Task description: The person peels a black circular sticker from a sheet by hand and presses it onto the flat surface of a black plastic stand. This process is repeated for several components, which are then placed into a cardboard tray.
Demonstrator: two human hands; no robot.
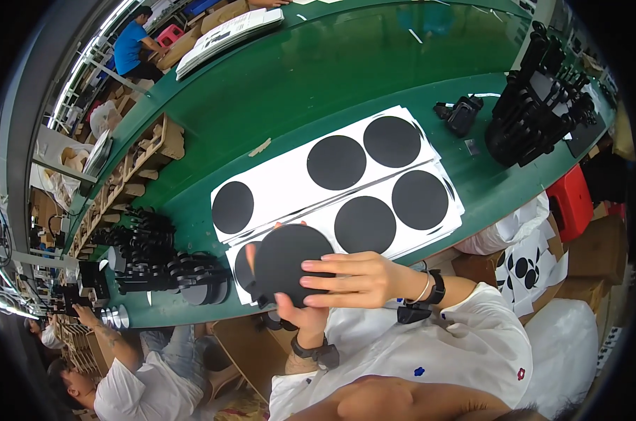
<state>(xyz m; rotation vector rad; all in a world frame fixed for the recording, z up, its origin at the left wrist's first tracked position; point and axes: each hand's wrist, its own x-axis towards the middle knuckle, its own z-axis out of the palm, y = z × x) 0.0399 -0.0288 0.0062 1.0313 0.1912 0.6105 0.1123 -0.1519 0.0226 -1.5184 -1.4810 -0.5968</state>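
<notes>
Both hands are gripping one flat black round disc (pixel 290 261) above the near table edge.
I'm seeing the left hand (pixel 305 314) holding it from below, fingers closed on the lower rim; the right hand (pixel 356 279) is pinching its right side, fingers lying flat across the face. Just beyond the grip, white rectangular sheets carrying black circles (pixel 346 179) are lying on the green table (pixel 290 84); left of it, black stacked parts (pixel 170 266) are sitting.
</notes>
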